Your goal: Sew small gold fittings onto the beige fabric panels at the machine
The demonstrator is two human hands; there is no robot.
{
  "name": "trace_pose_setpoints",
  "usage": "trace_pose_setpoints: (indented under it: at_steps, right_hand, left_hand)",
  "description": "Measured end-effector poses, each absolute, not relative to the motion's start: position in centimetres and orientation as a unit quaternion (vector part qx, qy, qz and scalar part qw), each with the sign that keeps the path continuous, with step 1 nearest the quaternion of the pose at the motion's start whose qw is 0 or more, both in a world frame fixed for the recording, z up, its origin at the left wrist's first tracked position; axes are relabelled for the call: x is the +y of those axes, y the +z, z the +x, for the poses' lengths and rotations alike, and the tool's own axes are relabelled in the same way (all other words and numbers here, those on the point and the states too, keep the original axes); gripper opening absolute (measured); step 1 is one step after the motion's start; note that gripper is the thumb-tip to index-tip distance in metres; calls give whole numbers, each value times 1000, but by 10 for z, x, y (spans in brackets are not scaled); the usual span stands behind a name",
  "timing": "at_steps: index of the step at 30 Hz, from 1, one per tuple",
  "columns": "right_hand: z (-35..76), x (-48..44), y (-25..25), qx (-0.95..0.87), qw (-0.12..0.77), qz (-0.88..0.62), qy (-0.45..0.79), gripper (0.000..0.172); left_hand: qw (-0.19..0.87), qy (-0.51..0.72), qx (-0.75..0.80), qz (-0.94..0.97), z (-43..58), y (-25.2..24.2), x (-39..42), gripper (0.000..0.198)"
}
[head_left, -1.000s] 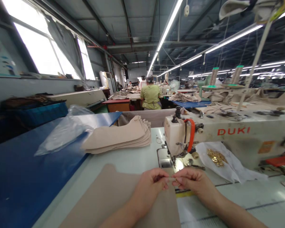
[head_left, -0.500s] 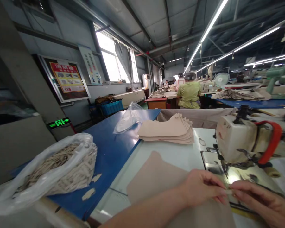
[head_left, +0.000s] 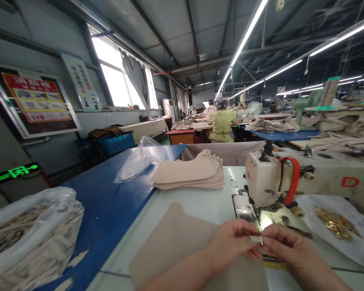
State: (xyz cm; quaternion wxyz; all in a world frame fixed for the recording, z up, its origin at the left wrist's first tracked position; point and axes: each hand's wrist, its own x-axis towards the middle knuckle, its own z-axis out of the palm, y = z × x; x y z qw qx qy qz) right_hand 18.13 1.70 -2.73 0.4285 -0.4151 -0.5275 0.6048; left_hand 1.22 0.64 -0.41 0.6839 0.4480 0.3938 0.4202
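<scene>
My left hand is closed in a pinch on a small beige fabric strip. Fingertip to fingertip with it, my right hand pinches a thin gold-coloured metal piece that meets the strip's end; its full shape is hidden by my fingers. Under my left hand and forearm lies a large flat beige fabric panel on the pale table. Just beyond my fingertips stands the sewing machine, its lamp lighting the needle area.
A white plastic bag with gold metal pieces lies right of the machine. Behind the panel rests a stack of beige cut pieces. On the left are a blue tabletop and a bag of fabric strips. A person sits farther off.
My view has swung to the right, bringing the bag of gold pieces into sight. Both hands stay together before the machine, and the gold piece now shows between the fingertips.
</scene>
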Motion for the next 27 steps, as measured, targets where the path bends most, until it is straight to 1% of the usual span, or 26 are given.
trace_pose_setpoints:
  at_steps: [7,11,15,18,22,27]
  right_hand:
    - [174,10,-13,-545,403,-383,628,37]
    - [170,7,-14,-557,404,-347,637,37]
    - [166,4,-21,-587,435,-323,601,33]
    - [166,5,-23,-590,431,-317,605,36]
    - [168,7,-20,-575,415,-329,624,41]
    - [170,4,-15,-594,416,-318,611,36]
  left_hand:
    - [663,400,423,470,12,-5,8,36]
    - [641,382,430,509,10,-8,10,27]
    - [538,365,460,605,7,-8,6,15]
    - [477,346,471,657,4,-5,5,14]
    - [470,320,476,671,1,-4,8,12]
    - [467,329,473,670,0,-12,11,5]
